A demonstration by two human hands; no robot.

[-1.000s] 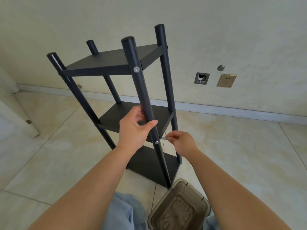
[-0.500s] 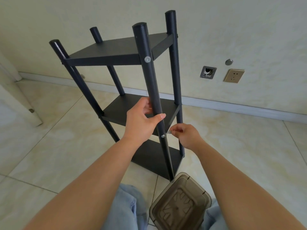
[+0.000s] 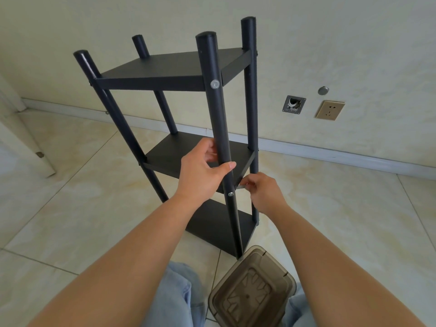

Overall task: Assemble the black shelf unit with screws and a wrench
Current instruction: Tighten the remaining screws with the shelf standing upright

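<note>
gripping the shelf unit [image 3: 165, 74] post, left hand [image 3: 203, 171]; right hand [image 3: 264, 190] fingers pinching wrench [image 3: 241, 185].

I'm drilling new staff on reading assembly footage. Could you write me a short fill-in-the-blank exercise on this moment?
1. The left hand grips the shelf unit's near ____.
2. The right hand pinches a small silver wrench beside the ____ shelf.
3. The shelf unit has ____ shelves.
4. A brown translucent bin sits between the person's ____.

Missing words: post; middle; three; knees
</note>
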